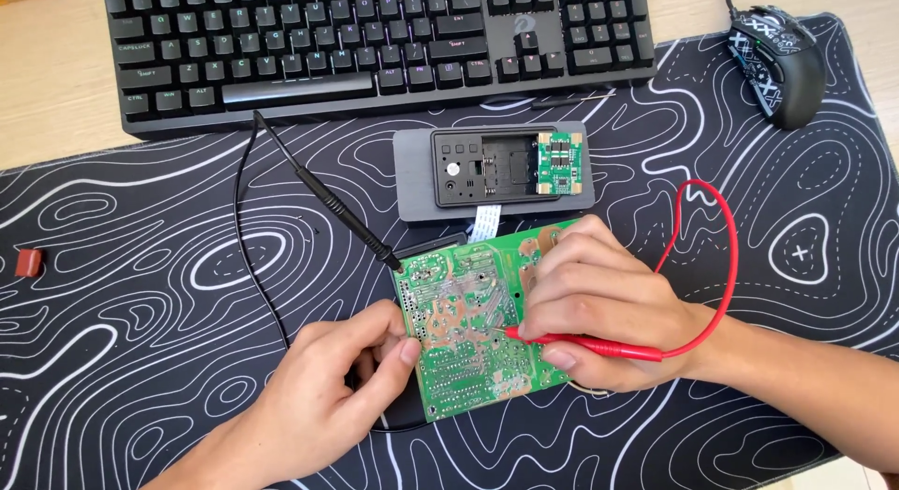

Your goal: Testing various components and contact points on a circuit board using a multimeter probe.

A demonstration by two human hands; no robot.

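Note:
A green circuit board (464,326) lies solder side up on the black patterned desk mat (140,265). My left hand (328,396) rests at the board's left edge, thumb touching it. My right hand (599,303) grips a red test probe (599,345), whose metal tip touches the board near its middle. A black test probe (342,214) lies slanted on the mat, its tip at the board's upper left corner; no hand holds it.
A grey device (421,185) with an open black panel and a small green board (560,162) sits behind the circuit board. A black keyboard (375,40) and a black mouse (782,64) are at the back. A small red-brown block (28,262) lies far left.

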